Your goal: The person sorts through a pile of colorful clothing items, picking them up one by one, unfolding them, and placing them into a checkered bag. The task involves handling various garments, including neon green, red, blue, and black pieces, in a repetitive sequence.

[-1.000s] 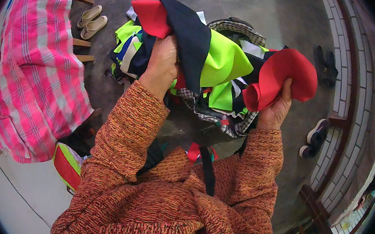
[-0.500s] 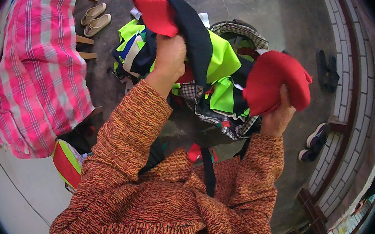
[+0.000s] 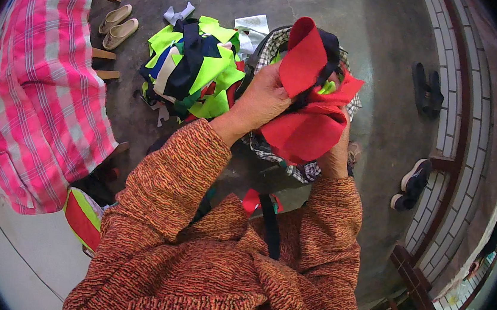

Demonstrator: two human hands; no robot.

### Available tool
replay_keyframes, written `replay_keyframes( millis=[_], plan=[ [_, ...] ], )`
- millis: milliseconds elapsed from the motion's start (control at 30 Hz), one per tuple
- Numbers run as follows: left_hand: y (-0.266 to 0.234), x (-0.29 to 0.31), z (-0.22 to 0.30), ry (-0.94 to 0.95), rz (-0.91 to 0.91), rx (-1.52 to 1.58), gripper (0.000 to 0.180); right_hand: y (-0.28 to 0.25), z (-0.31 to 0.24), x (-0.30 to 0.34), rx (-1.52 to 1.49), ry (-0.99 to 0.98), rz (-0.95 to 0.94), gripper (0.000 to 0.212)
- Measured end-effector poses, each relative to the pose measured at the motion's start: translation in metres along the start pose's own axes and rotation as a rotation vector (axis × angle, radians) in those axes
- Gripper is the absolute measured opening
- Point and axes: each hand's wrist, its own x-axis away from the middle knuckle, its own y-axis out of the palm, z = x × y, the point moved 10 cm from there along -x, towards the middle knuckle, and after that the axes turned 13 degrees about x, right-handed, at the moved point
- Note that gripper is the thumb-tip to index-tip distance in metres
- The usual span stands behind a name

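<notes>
My left hand [image 3: 264,98] pinches a red fabric scrap [image 3: 303,58] that stands upright, with a black fabric scrap [image 3: 331,50] behind it. In my right hand [image 3: 337,151] is a larger folded red piece of fabric [image 3: 304,137], partly covering the fingers. The two hands are close together, and the red pieces nearly meet between them. Beneath them sits a container with a black-and-white checked cloth rim [image 3: 264,55], mostly hidden by the fabric. To its left lies a heap of scraps [image 3: 194,66] in neon yellow-green, black, blue, white and red.
White scraps [image 3: 252,25] lie behind the heap on the grey floor. A pink plaid cloth [image 3: 51,94] drapes over furniture at left, beside beige shoes [image 3: 120,34]. Black slippers [image 3: 427,91] and dark sneakers [image 3: 413,183] lie along the white brick wall [image 3: 449,108] at right.
My left hand has moved right and down with its red and black fabric, from over the heap to above the checked container. My right hand has shifted left, bringing its red piece beside the other.
</notes>
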Motion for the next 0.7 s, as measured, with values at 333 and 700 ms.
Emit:
replay_keyframes(
  millis=[333,700],
  plan=[
    [-0.035,-0.015,-0.002,-0.217,0.131,0.498,0.017,-0.026,0.006,0.011,-0.302,-0.129,-0.02,0.039],
    [-0.072,-0.013,0.015,-0.169,0.293,0.401,0.016,-0.029,0.011,0.015,-0.727,0.023,0.065,0.063]
  ],
)
